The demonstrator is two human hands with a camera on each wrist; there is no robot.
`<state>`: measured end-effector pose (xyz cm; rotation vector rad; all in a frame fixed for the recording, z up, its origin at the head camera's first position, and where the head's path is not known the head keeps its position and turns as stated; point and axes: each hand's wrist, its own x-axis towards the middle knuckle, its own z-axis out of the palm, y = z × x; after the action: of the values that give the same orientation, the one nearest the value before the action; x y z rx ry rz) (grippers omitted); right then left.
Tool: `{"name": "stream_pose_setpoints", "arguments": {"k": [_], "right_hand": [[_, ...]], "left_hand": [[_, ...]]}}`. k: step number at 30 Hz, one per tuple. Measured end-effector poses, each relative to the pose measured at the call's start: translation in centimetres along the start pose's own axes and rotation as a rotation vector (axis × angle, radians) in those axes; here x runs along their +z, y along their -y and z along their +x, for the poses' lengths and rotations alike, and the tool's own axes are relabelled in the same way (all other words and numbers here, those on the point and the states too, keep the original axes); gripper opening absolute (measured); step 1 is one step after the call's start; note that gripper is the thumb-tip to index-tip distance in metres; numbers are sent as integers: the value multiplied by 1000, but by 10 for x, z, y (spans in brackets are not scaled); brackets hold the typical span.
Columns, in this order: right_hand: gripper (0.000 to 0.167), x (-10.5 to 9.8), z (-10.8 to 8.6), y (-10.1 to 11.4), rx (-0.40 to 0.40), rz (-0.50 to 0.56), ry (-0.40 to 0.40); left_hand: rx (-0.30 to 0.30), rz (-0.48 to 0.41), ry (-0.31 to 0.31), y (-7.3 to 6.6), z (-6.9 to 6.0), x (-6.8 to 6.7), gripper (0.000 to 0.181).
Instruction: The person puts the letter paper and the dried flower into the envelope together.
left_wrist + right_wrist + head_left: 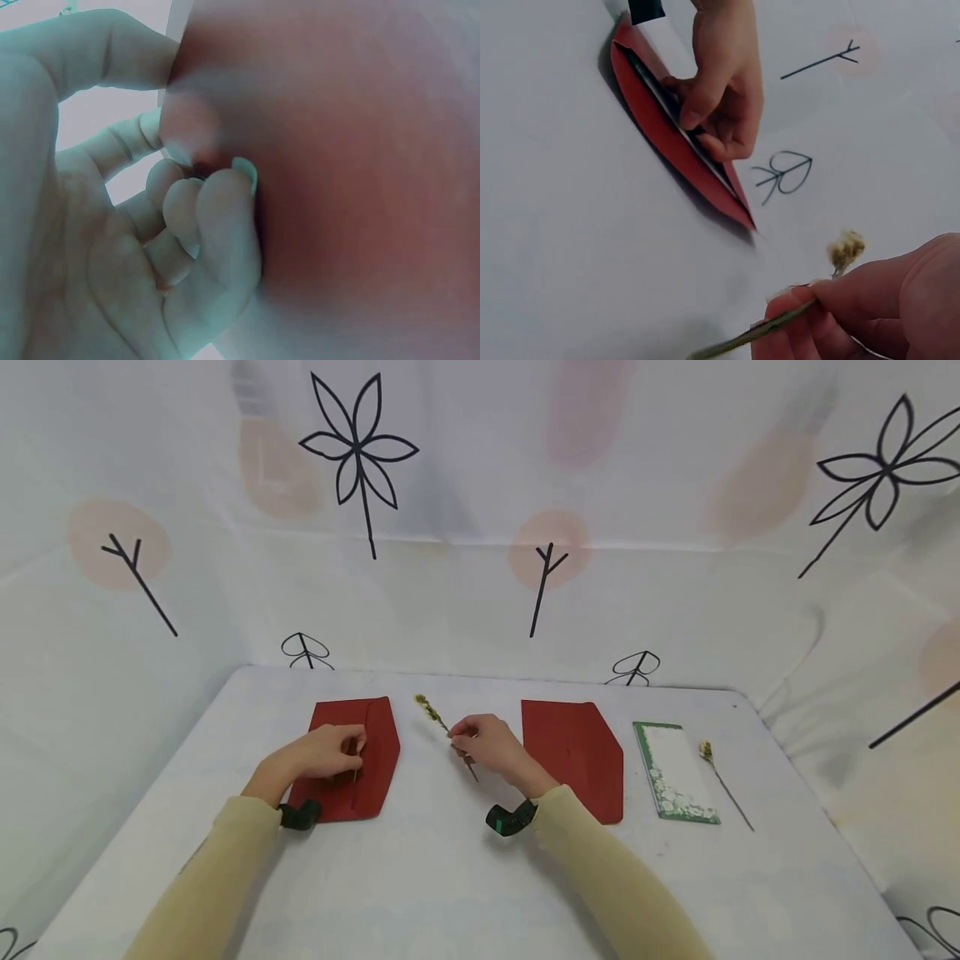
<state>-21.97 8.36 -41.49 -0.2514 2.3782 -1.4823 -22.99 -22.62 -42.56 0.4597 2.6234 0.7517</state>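
A red envelope (382, 735) lies on the left of the table. My left hand (326, 752) grips it at its mouth, fingers curled at the edge. From the right wrist view, the red envelope (649, 112) bows open, and a thin dark and pale edge shows inside its mouth. Red paper (375, 150) fills much of the left wrist view, blurred. Right of this envelope, my right hand (487, 745) pinches the stem of a small dried flower (427, 705) between thumb and fingers. The yellowish flower head points away, and the stem end pokes out below the hand.
Right of my right hand lies a second red envelope (573, 743), partly behind the forearm. Beyond it are a white card with a green floral border (675, 768) and another dried flower (722, 783). A patterned white cloth (465, 602) rises behind the table.
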Motion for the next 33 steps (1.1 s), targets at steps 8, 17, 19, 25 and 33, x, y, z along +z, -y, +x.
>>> {"name": "stream_pose_setpoints", "arguments": {"k": [8, 17, 19, 25, 33], "right_hand": [[16, 26, 10, 7, 17, 171, 9], [11, 59, 22, 19, 34, 249, 15], [11, 66, 24, 22, 34, 257, 23], [8, 89, 30, 25, 36, 237, 19], [9, 110, 32, 23, 64, 225, 27]], "left_hand": [[9, -32, -2, 3, 0, 5, 15], [24, -35, 5, 0, 1, 5, 16], [31, -42, 5, -1, 1, 5, 16], [42, -43, 0, -1, 1, 5, 15], [116, -65, -16, 0, 0, 4, 14]]}}
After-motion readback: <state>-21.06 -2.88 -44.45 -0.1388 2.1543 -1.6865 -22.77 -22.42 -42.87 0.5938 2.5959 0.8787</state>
